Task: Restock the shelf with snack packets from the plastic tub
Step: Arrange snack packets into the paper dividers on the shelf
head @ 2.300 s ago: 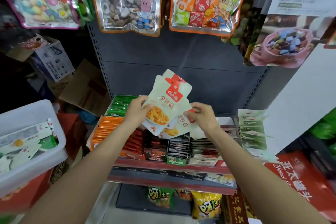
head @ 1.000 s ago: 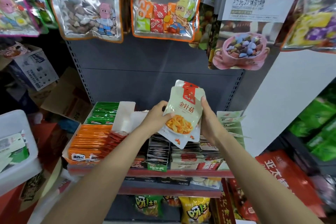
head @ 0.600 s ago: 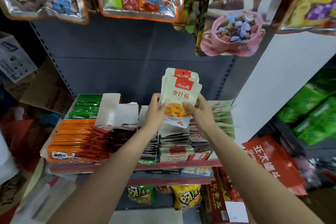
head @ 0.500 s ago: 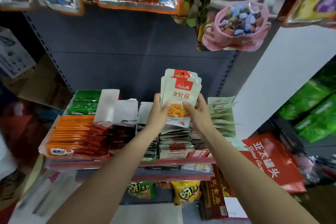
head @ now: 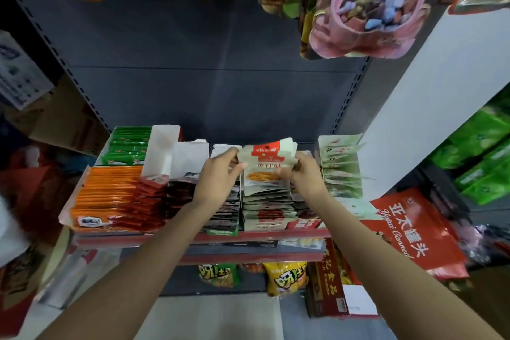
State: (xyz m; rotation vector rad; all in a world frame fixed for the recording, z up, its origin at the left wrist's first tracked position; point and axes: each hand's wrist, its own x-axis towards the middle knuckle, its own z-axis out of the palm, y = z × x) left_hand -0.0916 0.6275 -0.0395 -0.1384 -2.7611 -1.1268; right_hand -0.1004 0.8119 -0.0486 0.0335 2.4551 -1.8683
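Observation:
A small stack of white snack packets (head: 266, 159) with red tops and a yellow food picture stands at the back of a row of like packets (head: 265, 207) on the red-edged shelf (head: 248, 236). My left hand (head: 219, 174) grips the stack's left edge, and my right hand (head: 303, 171) grips its right edge. The stack's lower part sits down among the row's packets. The plastic tub shows only as a white blur (head: 8, 225) at the far left.
Orange (head: 107, 196), green (head: 128, 146), dark red (head: 149, 201) and pale green (head: 340, 171) packet rows fill the shelf beside my hands. Candy bags (head: 369, 14) hang overhead. A red carton (head: 414, 232) leans at the right. Yellow and green bags (head: 285, 277) lie below the shelf.
Both hands have lowered the held packets from chest height down into the back of the white packet row. The view has tilted down and to the right.

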